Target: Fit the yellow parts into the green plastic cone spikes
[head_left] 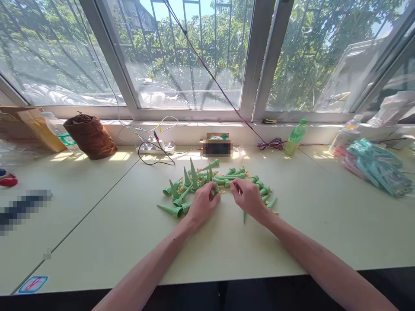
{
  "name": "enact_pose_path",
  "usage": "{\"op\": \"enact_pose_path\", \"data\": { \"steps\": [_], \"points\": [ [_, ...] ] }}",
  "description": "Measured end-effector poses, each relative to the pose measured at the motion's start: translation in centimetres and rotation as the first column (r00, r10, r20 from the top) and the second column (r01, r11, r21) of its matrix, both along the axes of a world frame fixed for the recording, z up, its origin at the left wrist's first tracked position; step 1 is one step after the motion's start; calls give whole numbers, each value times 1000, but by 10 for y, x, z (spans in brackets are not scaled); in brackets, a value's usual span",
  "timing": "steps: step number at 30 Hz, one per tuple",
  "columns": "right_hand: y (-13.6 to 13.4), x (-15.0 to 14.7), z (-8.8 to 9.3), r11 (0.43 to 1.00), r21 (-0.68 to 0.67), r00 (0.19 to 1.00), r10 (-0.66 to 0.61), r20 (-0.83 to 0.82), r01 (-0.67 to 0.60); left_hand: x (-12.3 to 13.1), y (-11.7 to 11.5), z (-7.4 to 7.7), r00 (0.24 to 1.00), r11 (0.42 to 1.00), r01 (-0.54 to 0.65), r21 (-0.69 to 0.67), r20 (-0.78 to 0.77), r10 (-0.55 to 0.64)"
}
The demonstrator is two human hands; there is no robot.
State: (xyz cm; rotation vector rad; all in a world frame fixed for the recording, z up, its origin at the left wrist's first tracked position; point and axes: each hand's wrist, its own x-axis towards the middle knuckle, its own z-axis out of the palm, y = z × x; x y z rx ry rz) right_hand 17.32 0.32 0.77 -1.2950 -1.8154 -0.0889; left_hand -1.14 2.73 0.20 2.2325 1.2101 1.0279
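A pile of green plastic cone spikes (193, 175) lies in the middle of the table, some standing on their wide ends, others on their sides. My left hand (204, 203) is closed round one green cone spike (217, 187) at the near side of the pile. To its right, my right hand (249, 198) has thumb and forefinger pinched together; what they hold is too small to make out. Small tan pieces (247, 174) lie among the cones. Beneath and beside my right hand, more green cones (265, 190) are partly covered.
Behind the pile are a small box (218, 136), a power strip (152, 147) with cables, and a green bottle (295, 137). A brown leather-like bag (90, 136) stands at the left. Teal plastic packages (379, 166) lie at the right. Windows line the far edge.
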Motion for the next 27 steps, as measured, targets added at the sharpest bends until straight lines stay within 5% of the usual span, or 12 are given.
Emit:
{"op": "enact_pose_path", "data": {
  "steps": [9, 17, 23, 27],
  "points": [
    [10, 12, 3, 987, 55, 989, -149, 4, 148, 1, 2, -3, 1000, 999, -30, 44, 0, 30],
    [15, 16, -2, 979, -69, 958, -172, 228, 192, 3, 0, -1, 997, 996, -37, 77, 64, 32],
    [16, 20, 2, 974, -80, 959, -190, 211, 211, 4, -7, 4, 976, 966, -130, 223, 198, 85],
    [19, 28, 7, 972, -48, 957, -217, 193, 230, 5, -14, 7, 966, 953, -64, 295, 258, -15]
  ]
}}
